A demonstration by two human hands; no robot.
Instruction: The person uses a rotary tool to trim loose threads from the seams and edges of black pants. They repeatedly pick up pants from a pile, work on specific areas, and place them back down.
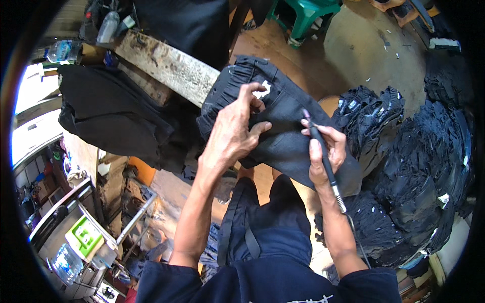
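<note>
A pair of black trousers or shorts with a gathered elastic waistband is spread in front of me, its waist end by a worn plank. My left hand rests on the cloth, thumb stretched out from the bent fingers. Its index fingertip is at a ragged white patch near the waistband. In my right hand is a black corded pen-shaped tool, gripped like a pen, with a metal collar at its cord end. The tool's pinkish tip points at the cloth; whether it touches cannot be told.
More black cloth drapes beside the plank on the left. Heaped dark garments lie at right, with a bundle nearer me. A green stool stands far ahead. At lower left are a green tray and a clear bottle.
</note>
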